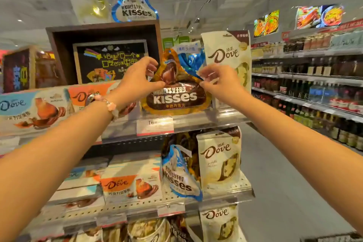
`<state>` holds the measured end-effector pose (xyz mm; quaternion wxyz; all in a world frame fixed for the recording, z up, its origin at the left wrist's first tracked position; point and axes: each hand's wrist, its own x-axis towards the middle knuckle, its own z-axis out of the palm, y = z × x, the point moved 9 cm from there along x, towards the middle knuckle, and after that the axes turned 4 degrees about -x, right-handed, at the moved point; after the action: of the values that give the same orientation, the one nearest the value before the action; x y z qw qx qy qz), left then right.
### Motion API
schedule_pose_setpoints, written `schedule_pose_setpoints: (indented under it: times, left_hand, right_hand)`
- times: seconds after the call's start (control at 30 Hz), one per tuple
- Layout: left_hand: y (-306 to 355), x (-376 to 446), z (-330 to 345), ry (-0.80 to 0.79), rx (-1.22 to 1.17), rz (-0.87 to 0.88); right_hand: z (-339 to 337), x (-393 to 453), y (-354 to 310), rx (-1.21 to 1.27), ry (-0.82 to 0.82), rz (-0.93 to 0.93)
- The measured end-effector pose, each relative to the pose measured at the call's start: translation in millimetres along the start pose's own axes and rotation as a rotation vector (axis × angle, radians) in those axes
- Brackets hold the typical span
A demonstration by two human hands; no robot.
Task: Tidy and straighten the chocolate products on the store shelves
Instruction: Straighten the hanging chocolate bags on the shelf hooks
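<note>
A brown and gold Kisses bag stands upright on the top shelf. My left hand pinches its left upper edge, and my right hand pinches its right upper edge. A blue Kisses bag stands behind it, mostly hidden. To the right stands a white Dove bag. Left of my hands lie Dove boxes on the same shelf.
One shelf down are a tilted blue-white Kisses bag, a white Dove bag and stacked Dove boxes. A chalkboard sign stands behind the top shelf. An aisle and bottle shelves lie to the right.
</note>
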<state>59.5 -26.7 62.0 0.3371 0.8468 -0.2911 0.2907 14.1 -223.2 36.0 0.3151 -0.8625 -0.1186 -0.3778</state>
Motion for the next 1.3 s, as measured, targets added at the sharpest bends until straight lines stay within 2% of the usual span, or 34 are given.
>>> schedule_pose_setpoints:
  times: [0.13, 0.2, 0.23, 0.3, 0.37, 0.43, 0.53, 0.63, 0.77, 0.87, 0.97, 1.2, 1.3]
  left_hand:
    - [-8, 17, 14, -0.103, -0.036, -0.103]
    - [-7, 22, 21, -0.141, -0.094, -0.137]
    - [-6, 23, 24, -0.170, -0.136, -0.151]
    - [-11, 26, 34, -0.271, -0.173, -0.211]
    - [-16, 21, 45, -0.425, -0.152, -0.284]
    - [-22, 18, 51, -0.478, -0.163, -0.351]
    - [-22, 15, 48, -0.392, -0.178, -0.373]
    - [-13, 14, 40, -0.250, -0.139, -0.300]
    - [0, 12, 11, -0.005, -0.225, -0.236]
    - [16, 7, -4, 0.059, -0.287, -0.144]
    - [25, -1, -3, 0.023, -0.320, -0.136]
    - [32, -39, 10, -0.017, -0.278, -0.178]
    - [32, -52, 14, -0.077, -0.267, -0.235]
  right_hand:
    - [-59, 6, 18, -0.102, 0.416, -0.034]
    - [-86, 12, 41, -0.188, 0.556, 0.044]
    - [-94, 17, 56, -0.205, 0.571, 0.099]
    - [-97, 28, 82, -0.120, 0.480, 0.214]
    - [-87, 33, 105, 0.140, 0.341, 0.330]
    - [-71, 32, 123, 0.356, 0.203, 0.456]
    - [-59, 33, 143, 0.445, 0.082, 0.505]
    - [-50, 34, 148, 0.549, -0.042, 0.477]
    - [-39, 30, 148, 0.644, -0.248, 0.514]
    - [-31, 28, 146, 0.647, -0.379, 0.482]
    - [-31, 26, 142, 0.700, -0.349, 0.456]
    - [-59, 26, 136, 0.829, -0.042, 0.340]
    - [-76, 19, 121, 0.943, 0.019, 0.267]
